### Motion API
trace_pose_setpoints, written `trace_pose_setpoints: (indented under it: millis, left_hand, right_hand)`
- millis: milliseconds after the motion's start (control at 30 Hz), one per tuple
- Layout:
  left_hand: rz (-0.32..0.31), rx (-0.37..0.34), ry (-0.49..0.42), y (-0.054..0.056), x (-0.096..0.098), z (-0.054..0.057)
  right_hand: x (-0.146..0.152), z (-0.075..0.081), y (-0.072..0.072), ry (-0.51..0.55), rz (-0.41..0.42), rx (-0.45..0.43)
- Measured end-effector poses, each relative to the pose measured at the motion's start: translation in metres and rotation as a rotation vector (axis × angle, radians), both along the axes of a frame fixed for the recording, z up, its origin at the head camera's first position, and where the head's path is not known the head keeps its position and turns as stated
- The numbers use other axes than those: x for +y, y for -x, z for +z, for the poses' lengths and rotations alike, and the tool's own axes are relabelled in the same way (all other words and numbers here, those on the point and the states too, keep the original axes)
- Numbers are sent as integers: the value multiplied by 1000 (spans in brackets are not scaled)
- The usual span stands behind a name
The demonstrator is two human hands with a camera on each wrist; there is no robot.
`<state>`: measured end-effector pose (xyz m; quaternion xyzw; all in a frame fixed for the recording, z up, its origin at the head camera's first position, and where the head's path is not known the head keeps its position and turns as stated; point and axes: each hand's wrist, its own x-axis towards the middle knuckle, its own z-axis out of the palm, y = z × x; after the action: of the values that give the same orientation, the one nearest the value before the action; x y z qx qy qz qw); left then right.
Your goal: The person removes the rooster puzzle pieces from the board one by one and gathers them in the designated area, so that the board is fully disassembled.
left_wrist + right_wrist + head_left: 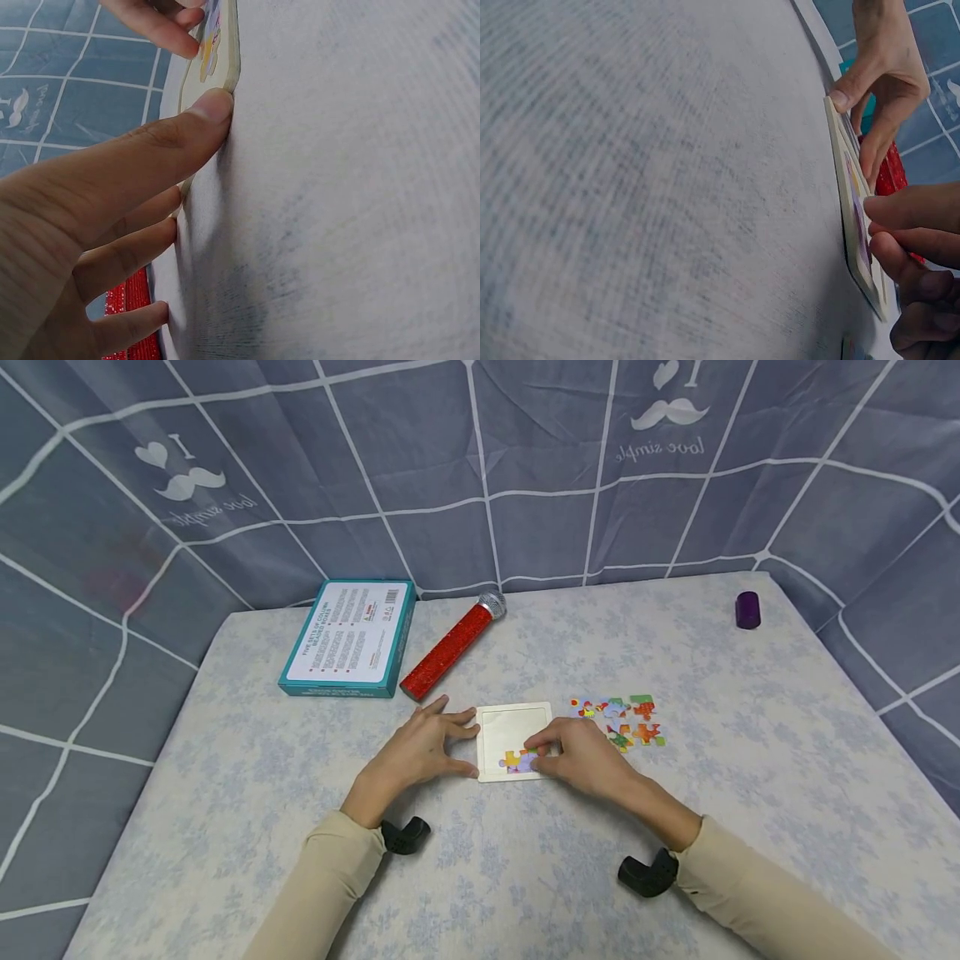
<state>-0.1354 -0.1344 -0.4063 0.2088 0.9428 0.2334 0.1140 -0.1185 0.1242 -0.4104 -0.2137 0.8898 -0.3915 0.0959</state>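
A square, pale wooden puzzle tray (514, 706) lies on the table between the hands. A few joined puzzle pieces (512, 762), yellow and purple, lie along its near edge. My left hand (423, 745) touches the tray's left side, thumb at the near corner and fingertips farther up, fingers spread. In the left wrist view the thumb (214, 105) rests against the tray's edge. Over the tray's near right part, my right hand (588, 756) pinches a small puzzle piece between thumb and fingers, which mostly hide it. Loose colourful pieces (645, 735) lie right of the tray.
Behind the left hand lies a red glittery microphone (450, 652) with a silver head. A teal box (345, 639) with a white printed label is at the back left. A small dark purple cylinder (747, 610) is at the back right. Grey-blue checked curtains (540, 543) border the table.
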Motion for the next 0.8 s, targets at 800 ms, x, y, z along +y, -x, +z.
trace_pose_setpoints:
  millis: [800]
  left_hand:
    - [2, 5, -15, 0, 0, 0]
  right_hand:
    - [-8, -1, 3, -54, -14, 1]
